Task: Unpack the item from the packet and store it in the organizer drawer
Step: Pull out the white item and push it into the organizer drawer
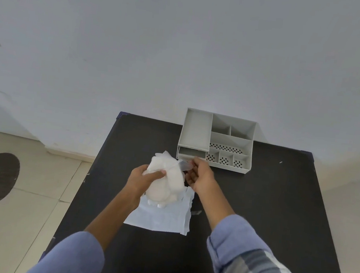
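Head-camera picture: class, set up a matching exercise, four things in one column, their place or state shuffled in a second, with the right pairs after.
Things:
1. left hand
2. right hand
3. organizer
4. flat white sheet

Places or states:
A. lies on the black table under the hands
B. stands at the table's far edge, drawer slightly open
C. grips the crumpled white packet
D. pinches a clear strip beside the drawer

Pairs: 1-C, 2-D, 3-B, 4-A

worktop (257,201): matt black surface, scuffed with pale marks
organizer (216,140): smooth grey plastic, matt; perforated floors seen in the front compartments
packet (165,179): thin translucent white plastic film, crinkled, softly glossy
sheet (165,220): flat white paper-like wrapper, creased
sleeves (240,244): blue woven cloth, matt
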